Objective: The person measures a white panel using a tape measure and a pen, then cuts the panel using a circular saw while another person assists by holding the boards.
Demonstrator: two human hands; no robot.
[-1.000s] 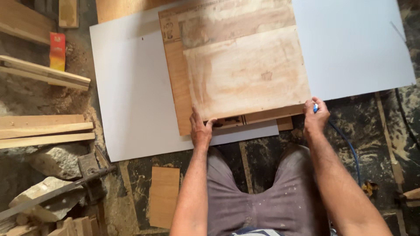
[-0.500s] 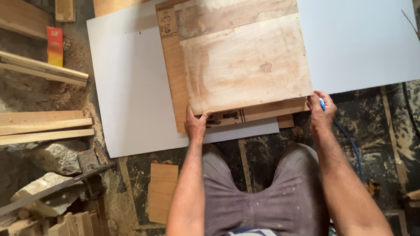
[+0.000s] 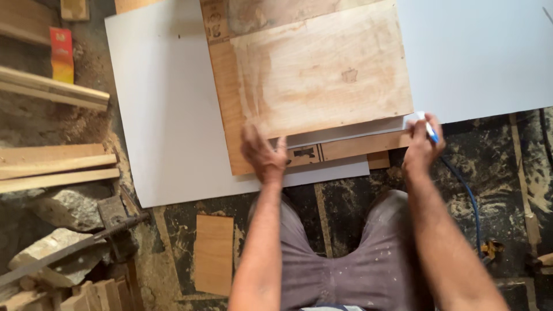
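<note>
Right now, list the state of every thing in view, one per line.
Left hand: open, blurred, over the near edge of the board stack.
Right hand: closed on a blue pen.
Top plywood board: flat, on the stack.
White sheet: flat on the floor, beneath the boards.
Small plywood piece: flat on the floor, apart.
Hammer: lying among stones.

Pale tan plywood panel, white sheet, blue pen, grey trousers.
</note>
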